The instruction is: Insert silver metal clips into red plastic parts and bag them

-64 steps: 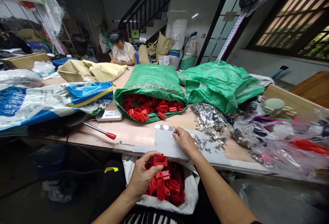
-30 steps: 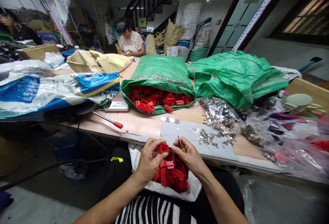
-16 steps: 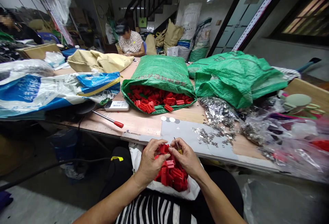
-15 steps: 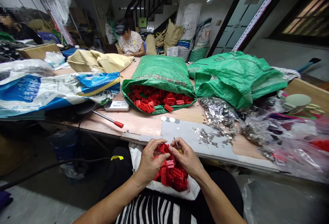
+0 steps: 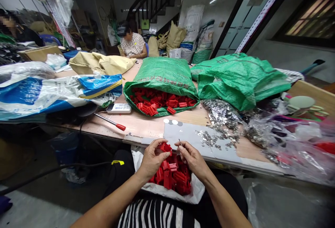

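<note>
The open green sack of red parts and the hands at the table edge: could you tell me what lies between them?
In the head view, bare wooden table, then a grey sheet carrying a few small discs.

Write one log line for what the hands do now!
left hand: holds red clip | right hand: pinches thin pin | below: bag of clips

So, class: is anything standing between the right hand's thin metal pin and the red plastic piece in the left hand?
Nothing visible. The left hand holds the red piece; the right hand holds the pin beside it, only a small open gap between.
</note>
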`<state>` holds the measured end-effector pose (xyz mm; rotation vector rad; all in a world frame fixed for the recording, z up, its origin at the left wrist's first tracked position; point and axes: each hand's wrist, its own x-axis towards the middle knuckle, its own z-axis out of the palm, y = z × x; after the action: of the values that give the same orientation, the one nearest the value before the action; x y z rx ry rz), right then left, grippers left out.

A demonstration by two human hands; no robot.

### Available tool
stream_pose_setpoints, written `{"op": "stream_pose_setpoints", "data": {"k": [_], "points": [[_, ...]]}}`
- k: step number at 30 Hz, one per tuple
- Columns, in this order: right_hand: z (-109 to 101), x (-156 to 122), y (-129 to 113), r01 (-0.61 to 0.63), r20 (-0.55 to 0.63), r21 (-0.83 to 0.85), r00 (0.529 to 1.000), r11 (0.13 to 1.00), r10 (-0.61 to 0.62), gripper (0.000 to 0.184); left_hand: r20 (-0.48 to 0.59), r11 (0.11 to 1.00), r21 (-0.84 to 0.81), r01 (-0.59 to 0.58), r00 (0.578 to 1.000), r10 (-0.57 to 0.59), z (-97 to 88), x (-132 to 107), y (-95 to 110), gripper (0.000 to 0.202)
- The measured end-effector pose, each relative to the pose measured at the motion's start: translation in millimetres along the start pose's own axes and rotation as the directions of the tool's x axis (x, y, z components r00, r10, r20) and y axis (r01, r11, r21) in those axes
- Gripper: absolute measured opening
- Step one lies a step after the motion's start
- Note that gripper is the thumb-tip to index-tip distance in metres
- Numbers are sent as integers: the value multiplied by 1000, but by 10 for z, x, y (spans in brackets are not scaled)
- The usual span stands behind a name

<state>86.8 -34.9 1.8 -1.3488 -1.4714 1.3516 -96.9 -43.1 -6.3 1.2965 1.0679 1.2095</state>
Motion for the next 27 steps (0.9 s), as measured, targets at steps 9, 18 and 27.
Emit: {"op": "stream_pose_setpoints", "data": {"k": [9, 18, 27], "points": [[-99, 131, 26, 27, -58, -209, 997, 978, -40, 37, 145, 895, 352, -274, 961, 237, -18, 317, -91, 35], [-77, 162, -15, 122, -38, -511, 986, 851, -164, 18, 281, 878, 363, -312, 935, 216, -35, 549, -194, 41], [-87, 188, 24, 155, 21, -574, 984, 804, -175, 16, 308, 881, 360, -308, 930, 200, -61, 552, -251, 40]]}}
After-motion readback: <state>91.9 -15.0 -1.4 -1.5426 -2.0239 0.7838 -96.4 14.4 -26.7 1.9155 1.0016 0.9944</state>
